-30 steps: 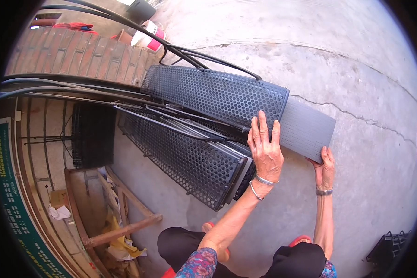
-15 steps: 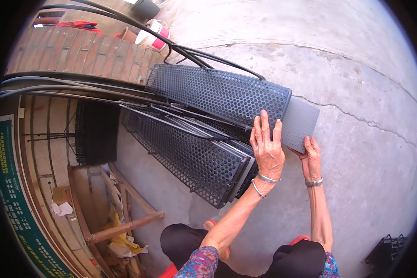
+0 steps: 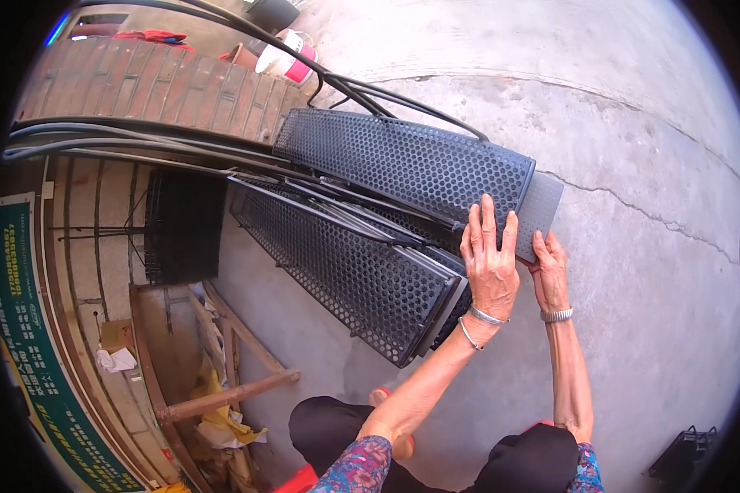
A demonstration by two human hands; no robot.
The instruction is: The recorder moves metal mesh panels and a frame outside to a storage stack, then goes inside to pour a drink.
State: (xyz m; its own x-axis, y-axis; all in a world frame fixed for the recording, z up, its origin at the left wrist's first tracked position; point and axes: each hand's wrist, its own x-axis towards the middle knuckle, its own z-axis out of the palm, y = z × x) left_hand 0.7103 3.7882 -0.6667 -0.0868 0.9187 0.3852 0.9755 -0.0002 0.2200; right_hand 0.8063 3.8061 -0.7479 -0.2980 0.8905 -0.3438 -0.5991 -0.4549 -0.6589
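Note:
A long black perforated panel [image 3: 411, 152] lies slantwise ahead of me, framed along its edges. From its right end sticks out a grey sheet [image 3: 543, 205] dotted with small holes; the rest of it is hidden at the panel. My right hand [image 3: 551, 275] grips the near corner of this sheet, thumb on top and fingers partly hidden beneath. With fingers stretched and apart, my left hand [image 3: 492, 271] rests at the panel's near right corner. Nearer to me lies a second black perforated panel [image 3: 345, 271], tilted, with metal rods and a flat strip beside it.
Long dark tubes [image 3: 222, 33] run in from the upper left beside a brick ledge [image 3: 156, 90]. A white and pink bucket [image 3: 288, 57] stands beyond. At left are a wooden frame [image 3: 230, 396] and a green sign [image 3: 37, 329]. A black rack [image 3: 682, 456] sits lower right.
The grey sheet has moved left toward the black panel, so less of it sticks out. My right hand moved with it, and my left hand keeps its place at the corner.

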